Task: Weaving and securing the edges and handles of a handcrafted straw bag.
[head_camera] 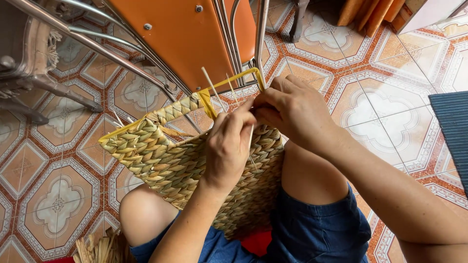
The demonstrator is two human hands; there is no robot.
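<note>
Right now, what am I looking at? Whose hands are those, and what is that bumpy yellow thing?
This picture comes from a camera worn on a person's head, looking down, so you see their own arms and knees. The bumpy thing is a woven basket made of dried straw-coloured strands braided together, with a yellow frame along its top edge. It rests on the person's lap. The left hand lies against the weave and pinches a thin pale strand. The right hand grips the basket's rim beside it. Below is a patterned tile floor. An orange chair with metal legs stands just ahead, and loose dried strands lie near the knee.
</note>
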